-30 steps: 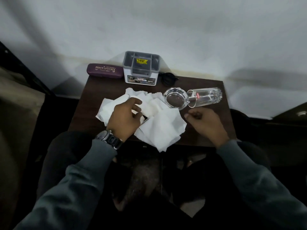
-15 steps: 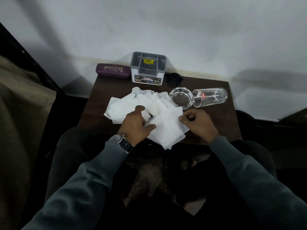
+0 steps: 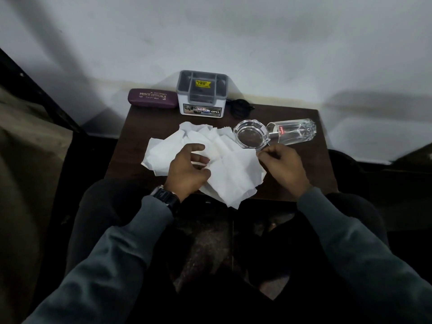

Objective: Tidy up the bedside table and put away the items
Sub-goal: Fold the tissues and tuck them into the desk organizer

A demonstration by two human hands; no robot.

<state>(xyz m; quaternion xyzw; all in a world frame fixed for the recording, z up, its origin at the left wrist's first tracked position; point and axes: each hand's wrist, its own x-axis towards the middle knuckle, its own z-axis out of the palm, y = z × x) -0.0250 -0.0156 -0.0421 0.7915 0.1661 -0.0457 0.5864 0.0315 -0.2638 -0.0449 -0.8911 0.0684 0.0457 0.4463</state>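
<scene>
Sleeves of grey cloth fill the near part of my view, with a dark wristwatch [image 3: 164, 197] on the left one. Past them, both hands are on the heap of crumpled white tissue sheets [image 3: 236, 181]. It lies across the near middle of the dark brown wooden desk [image 3: 138, 129] and hangs over its near edge. My left hand [image 3: 187, 170] sits on the heap with fingers curled and thumb closed in, bunching a fold of paper. My right hand [image 3: 284, 168] pinches the heap's right border between thumb and forefinger, the other fingers tucked under.

Just beyond that pinch stands the clear faceted glass ashtray [image 3: 251, 137]. It touches the tissues' far right fringe and, I judge, rests partly on it. Against it lies the clear drinking tumbler [image 3: 295, 132], on its side, mouth toward the ashtray and base toward the right edge. At the far edge stands the white and grey compartmented organiser box [image 3: 202, 97], with the maroon spectacle case [image 3: 152, 96] to its left. To its right is a small black object [image 3: 240, 105] I cannot make out.

The danger I see is in the gathering. A quick tug on the paper could drag the ashtray, nudge the tumbler and set it rolling toward the right edge. The overhanging sheets could also slide off the near edge if my grip slackens.
</scene>
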